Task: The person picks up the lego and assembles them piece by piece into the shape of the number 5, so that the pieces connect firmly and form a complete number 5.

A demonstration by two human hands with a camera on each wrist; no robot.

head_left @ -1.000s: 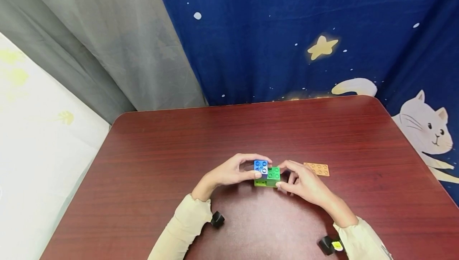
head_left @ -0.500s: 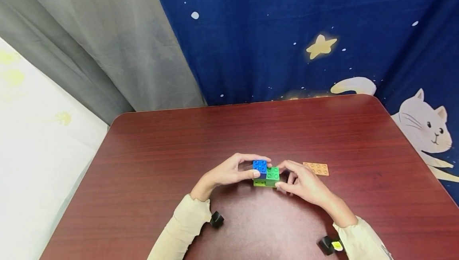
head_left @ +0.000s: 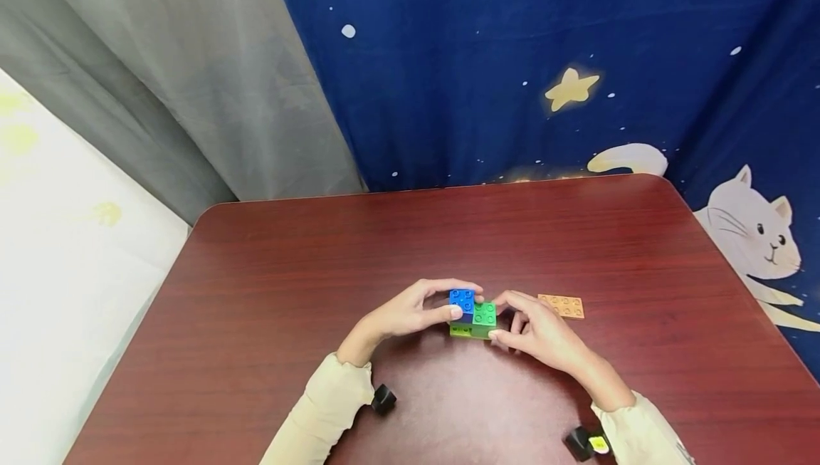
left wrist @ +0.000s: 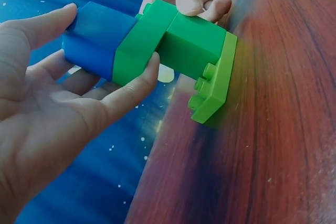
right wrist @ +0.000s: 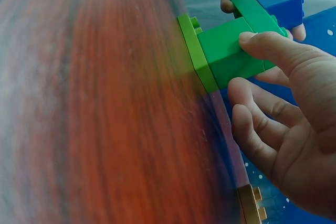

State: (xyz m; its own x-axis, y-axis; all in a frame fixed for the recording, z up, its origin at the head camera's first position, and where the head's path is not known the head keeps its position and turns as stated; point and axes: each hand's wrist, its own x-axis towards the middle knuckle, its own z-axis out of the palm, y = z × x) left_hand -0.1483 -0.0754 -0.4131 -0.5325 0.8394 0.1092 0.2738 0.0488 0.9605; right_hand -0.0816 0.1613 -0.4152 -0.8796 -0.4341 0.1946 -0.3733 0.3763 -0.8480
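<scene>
Toy building bricks stand stacked on the table between two hands. A flat lime-green brick (left wrist: pixel 220 82) forms the base. Above it is a green brick (right wrist: pixel 226 51), topped by a thinner green piece (left wrist: pixel 142 45) that reaches left past it. A blue brick (head_left: pixel 461 298) sits on that overhanging end. My left hand (head_left: pixel 413 308) pinches the blue brick between thumb and fingers, and one fingertip lies along the thinner green piece. From the other side, my right hand (head_left: pixel 541 327) pinches the green bricks, its thumb (right wrist: pixel 262 43) on the near face; the far fingers are partly hidden.
A flat orange brick (head_left: pixel 570 306) with studs lies on the red-brown table (head_left: pixel 307 258), just beyond the right hand. Black wrist devices (head_left: pixel 384 399) hang below both sleeves. Grey and blue curtains (head_left: pixel 448 59) rise behind the table's far edge.
The hands keep their hold on the stack. Hands, bricks and the orange brick appear slightly farther left and lower in the head view, along with the whole scene.
</scene>
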